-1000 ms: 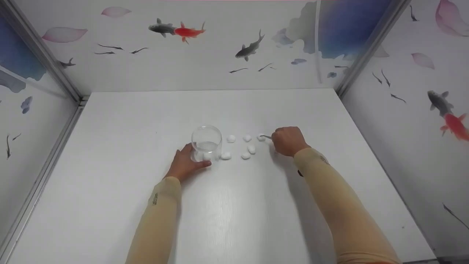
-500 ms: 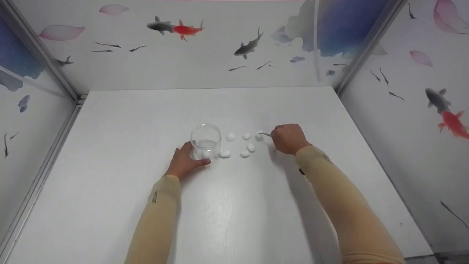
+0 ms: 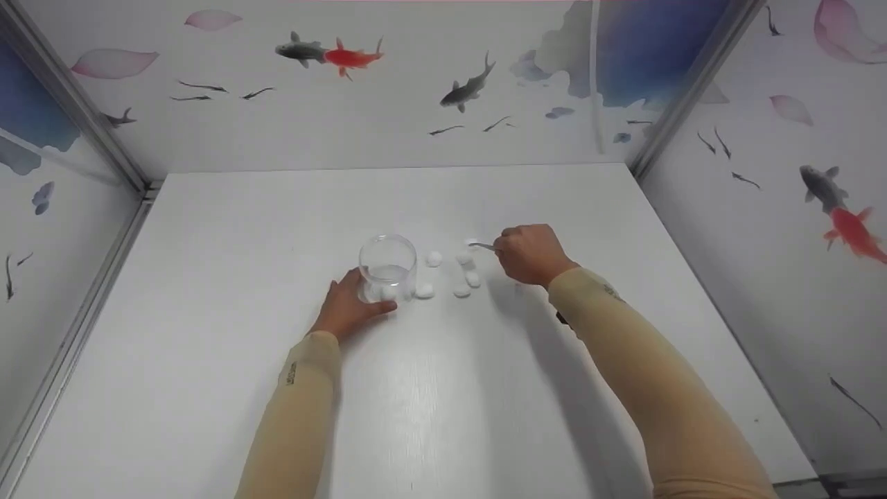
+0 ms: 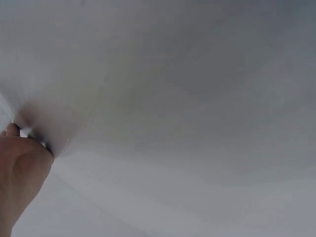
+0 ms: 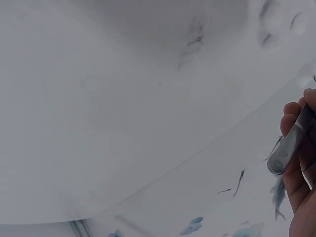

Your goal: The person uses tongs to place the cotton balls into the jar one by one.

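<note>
In the head view a clear glass jar (image 3: 388, 260) stands upright on the white table, something white showing through its lower part. My left hand (image 3: 350, 305) holds its lower side, thumb in front and fingers around the left. My right hand (image 3: 533, 255) grips metal tweezers (image 3: 484, 247), tips pointing left. A white cotton ball (image 3: 471, 242) is at the tips, above the other balls. In the right wrist view the rounded rear end of the tweezers sticks out of the curled fingers (image 5: 290, 111). The left wrist view shows only part of the left hand (image 4: 22, 170) at the edge.
Several white cotton balls lie right of the jar, among them a near one (image 3: 424, 291) beside its base and a far one (image 3: 434, 258). Walls with painted fish (image 3: 468, 89) border the table (image 3: 277, 215) at the back and sides.
My right hand has moved left and away from me with the tweezers, and the rightmost cotton ball has come off its spot with the tips. The left hand stays at the jar.
</note>
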Tool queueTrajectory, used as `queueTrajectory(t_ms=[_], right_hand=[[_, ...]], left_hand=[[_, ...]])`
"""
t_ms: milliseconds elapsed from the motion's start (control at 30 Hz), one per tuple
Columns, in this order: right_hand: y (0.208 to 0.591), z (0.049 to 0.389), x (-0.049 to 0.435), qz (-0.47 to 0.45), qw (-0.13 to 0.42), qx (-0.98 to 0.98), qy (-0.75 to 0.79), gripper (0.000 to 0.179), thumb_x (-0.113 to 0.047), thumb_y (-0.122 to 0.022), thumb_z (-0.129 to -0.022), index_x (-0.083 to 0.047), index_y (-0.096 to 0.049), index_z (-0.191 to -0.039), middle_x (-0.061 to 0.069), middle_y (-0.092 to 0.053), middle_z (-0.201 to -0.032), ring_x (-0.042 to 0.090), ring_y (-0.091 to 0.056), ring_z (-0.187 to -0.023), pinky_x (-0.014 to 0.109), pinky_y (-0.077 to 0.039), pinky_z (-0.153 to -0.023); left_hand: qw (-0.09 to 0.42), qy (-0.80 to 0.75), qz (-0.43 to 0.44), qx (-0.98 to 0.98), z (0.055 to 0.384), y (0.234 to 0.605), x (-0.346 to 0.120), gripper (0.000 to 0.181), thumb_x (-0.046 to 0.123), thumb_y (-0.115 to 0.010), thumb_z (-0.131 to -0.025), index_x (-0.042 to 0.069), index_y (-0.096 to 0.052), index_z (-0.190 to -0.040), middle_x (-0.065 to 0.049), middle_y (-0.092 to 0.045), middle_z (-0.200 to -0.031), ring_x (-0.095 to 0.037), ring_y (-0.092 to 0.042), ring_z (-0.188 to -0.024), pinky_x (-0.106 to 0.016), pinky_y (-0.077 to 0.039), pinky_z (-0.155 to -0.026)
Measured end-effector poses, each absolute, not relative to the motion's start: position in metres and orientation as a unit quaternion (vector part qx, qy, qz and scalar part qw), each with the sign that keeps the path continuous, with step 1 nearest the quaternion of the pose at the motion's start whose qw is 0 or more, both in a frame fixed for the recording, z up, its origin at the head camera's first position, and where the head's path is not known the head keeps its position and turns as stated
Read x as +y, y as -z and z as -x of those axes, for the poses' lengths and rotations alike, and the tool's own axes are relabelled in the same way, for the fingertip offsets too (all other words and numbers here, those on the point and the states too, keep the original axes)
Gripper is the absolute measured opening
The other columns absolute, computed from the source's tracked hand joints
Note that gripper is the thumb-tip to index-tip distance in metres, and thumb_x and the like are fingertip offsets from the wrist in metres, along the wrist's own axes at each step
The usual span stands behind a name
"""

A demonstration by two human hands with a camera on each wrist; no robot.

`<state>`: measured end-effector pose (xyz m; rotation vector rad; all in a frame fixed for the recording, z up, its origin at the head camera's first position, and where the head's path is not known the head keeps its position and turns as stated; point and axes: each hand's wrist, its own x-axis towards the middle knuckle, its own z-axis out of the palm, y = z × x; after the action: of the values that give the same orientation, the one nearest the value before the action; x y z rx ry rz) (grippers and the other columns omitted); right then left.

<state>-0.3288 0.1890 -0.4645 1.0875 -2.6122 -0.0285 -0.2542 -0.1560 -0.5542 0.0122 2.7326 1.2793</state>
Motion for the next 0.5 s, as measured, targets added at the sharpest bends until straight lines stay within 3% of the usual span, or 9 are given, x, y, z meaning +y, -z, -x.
queueTrajectory(t_ms=[500], right_hand=[[0.431, 0.314, 0.125, -0.453, 0.2, -0.868, -0.027, 0.012, -0.009, -0.066, -0.091, -0.009, -0.078, -0.09, 0.002, -0.069, -0.073, 0.017, -0.064, -0.061, 0.033, -0.055, -0.049]], left_hand=[[0.073, -0.415, 0.008, 0.907, 0.255, 0.552, -0.154, 0.104, 0.051, -0.083, -0.077, 0.009, -0.029, -0.156, -0.012, -0.033, -0.159, -0.03, -0.021, -0.149, -0.04, 0.007, -0.122]])
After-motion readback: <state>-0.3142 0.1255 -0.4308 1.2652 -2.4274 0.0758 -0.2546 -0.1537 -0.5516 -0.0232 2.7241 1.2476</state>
